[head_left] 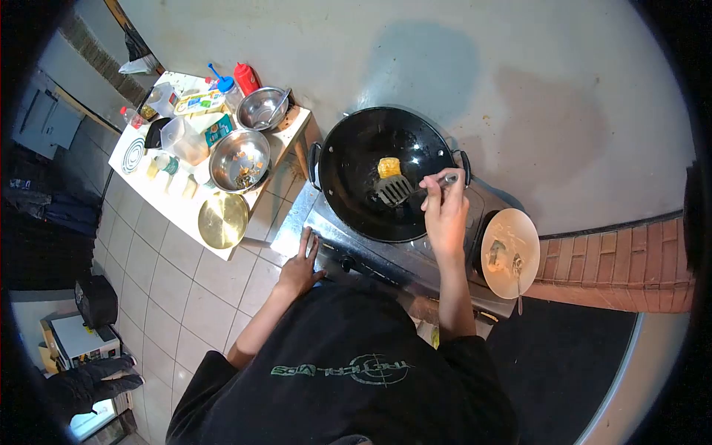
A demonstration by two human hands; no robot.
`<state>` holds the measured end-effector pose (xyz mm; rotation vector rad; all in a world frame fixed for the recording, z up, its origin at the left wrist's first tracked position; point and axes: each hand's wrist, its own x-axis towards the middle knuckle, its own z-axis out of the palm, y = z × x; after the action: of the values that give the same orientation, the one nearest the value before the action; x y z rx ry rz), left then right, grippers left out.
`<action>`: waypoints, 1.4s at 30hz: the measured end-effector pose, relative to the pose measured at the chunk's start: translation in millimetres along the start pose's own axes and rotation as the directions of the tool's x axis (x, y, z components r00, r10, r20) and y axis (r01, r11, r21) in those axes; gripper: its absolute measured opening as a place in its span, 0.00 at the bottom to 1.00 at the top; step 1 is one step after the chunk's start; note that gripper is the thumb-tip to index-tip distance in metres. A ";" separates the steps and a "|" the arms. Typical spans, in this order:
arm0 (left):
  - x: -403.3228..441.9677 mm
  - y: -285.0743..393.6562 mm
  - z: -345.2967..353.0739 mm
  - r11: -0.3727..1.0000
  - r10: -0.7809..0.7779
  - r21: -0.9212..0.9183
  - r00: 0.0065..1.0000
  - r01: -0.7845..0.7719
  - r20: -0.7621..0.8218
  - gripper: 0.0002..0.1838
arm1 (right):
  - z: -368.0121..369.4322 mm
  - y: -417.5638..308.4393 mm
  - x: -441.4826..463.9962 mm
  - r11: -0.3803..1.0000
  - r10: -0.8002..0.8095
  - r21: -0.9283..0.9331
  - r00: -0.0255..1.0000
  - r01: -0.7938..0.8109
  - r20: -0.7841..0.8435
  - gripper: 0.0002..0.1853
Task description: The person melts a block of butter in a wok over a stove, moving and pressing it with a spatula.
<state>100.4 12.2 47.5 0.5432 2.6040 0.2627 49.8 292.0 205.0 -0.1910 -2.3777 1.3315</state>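
Observation:
My right hand (445, 215) is closed around the handle of a slotted spatula (395, 191). The spatula's dark blade is low in a black wok (348, 200), right beside a small golden-yellow piece of food (389, 167). Whether the blade reaches under the food I cannot tell. Shiny oil-like patches show on the wok's inside. The wok stands on a metal gas stove (326, 222). At the stove's front left corner rests my left hand (299, 271), fingers stretched out and holding nothing, near a dark knob (347, 264).
Right of the wok, a pale bowl (528, 241) with food remains and a spoon sits on the stove. On the left, a white table (178, 215) carries metal bowls (256, 174), a golden lid-like disc (222, 221), a red bottle (245, 76) and containers. A person's legs (96, 382) appear lower left.

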 end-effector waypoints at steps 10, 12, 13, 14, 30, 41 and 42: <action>1.1 0.4 -3.4 1.000 -0.017 -0.005 0.999 0.017 0.044 0.49 | 2.1 2.0 -0.8 0.987 -0.037 -0.159 0.999 0.040 0.020 0.16; 0.5 -1.3 -2.0 0.999 -0.003 -0.042 0.999 0.004 0.034 0.49 | 3.8 2.4 -2.1 0.985 -0.041 -0.168 0.999 0.044 0.025 0.16; 1.6 -5.8 2.6 0.999 -0.002 -0.039 0.999 0.003 0.033 0.49 | 4.1 0.9 -1.4 0.992 0.026 -0.121 0.999 -0.023 0.020 0.16; 3.8 -13.2 9.2 0.996 0.027 -0.085 0.999 -0.024 0.032 0.48 | 4.0 -1.1 0.6 0.994 0.088 -0.073 0.996 -0.087 0.020 0.16; 3.0 -27.6 -38.9 0.869 0.116 -0.490 0.990 -0.061 0.083 0.35 | 7.6 -4.4 -8.0 0.999 0.038 0.028 0.985 -0.034 -0.167 0.15; 58.2 -79.9 -53.6 0.870 0.240 -0.424 0.967 -0.253 -0.083 0.10 | 31.7 -21.4 -14.2 0.976 0.040 -0.201 0.974 -0.086 -0.223 0.15; 59.9 -80.6 -58.9 0.858 0.279 -0.409 0.950 -0.312 -0.139 0.09 | 32.9 -26.7 -14.2 0.988 0.096 -0.092 0.964 -0.121 -0.247 0.13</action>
<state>-3.1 -40.8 52.9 0.7798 2.4107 0.9469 51.2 247.5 208.3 -0.4927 -2.2583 1.1554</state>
